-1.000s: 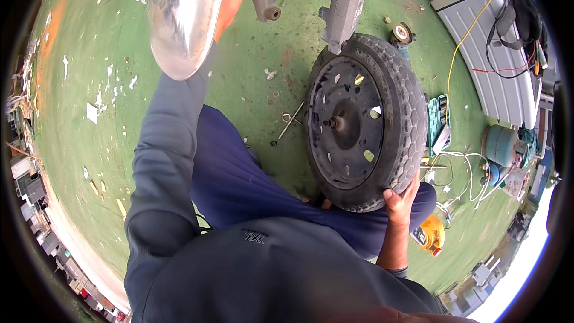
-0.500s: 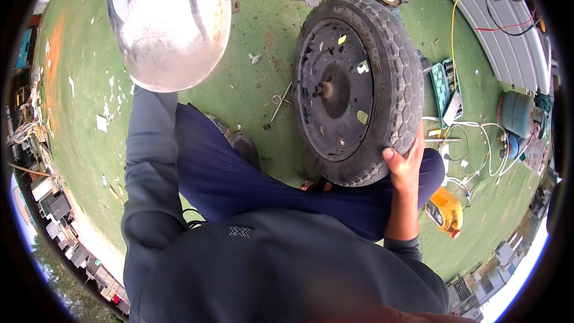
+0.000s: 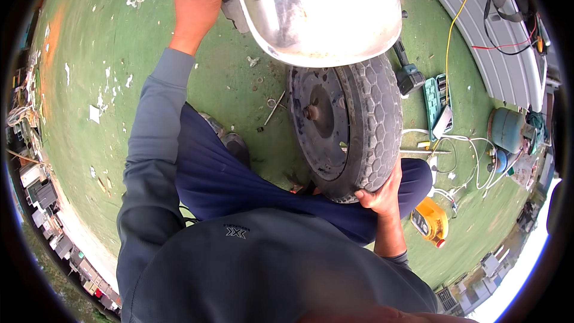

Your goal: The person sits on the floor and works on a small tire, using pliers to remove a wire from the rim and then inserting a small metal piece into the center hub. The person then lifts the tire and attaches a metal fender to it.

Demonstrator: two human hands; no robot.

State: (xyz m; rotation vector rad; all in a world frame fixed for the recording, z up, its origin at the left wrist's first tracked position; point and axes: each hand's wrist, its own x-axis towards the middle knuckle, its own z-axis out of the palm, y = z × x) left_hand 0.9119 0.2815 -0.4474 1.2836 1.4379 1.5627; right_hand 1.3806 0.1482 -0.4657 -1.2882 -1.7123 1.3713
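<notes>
A shiny silver curved metal fender [image 3: 320, 18] hangs over the far part of the wheel and hides its top. My left hand [image 3: 200, 3] is closed by the fender's left side, gripping a grey metal piece [image 3: 233, 9]. Whether that piece is joined to the fender, I cannot tell. The black-tyred wheel [image 3: 373, 119] stands upright, slightly tilted, between my legs; a threaded axle end pokes from its dark hub. With my right hand [image 3: 382, 194] I hold the tyre's near lower edge, thumb on the tread and the other fingers mostly hidden behind it.
Right of the wheel lie a cordless power tool [image 3: 409, 78], a teal tool case [image 3: 437, 107], white cable [image 3: 472, 139] and an orange jug [image 3: 431, 221]. A teal gas cylinder [image 3: 507, 130] and grey panel [image 3: 478, 30] stand farther right. A metal rod tool [image 3: 274, 110] lies left of the wheel.
The silver fender has moved from the left to over the wheel. My left hand, hidden behind it before, now shows at its left side. The wheel has turned and tipped slightly; my right hand stays on it.
</notes>
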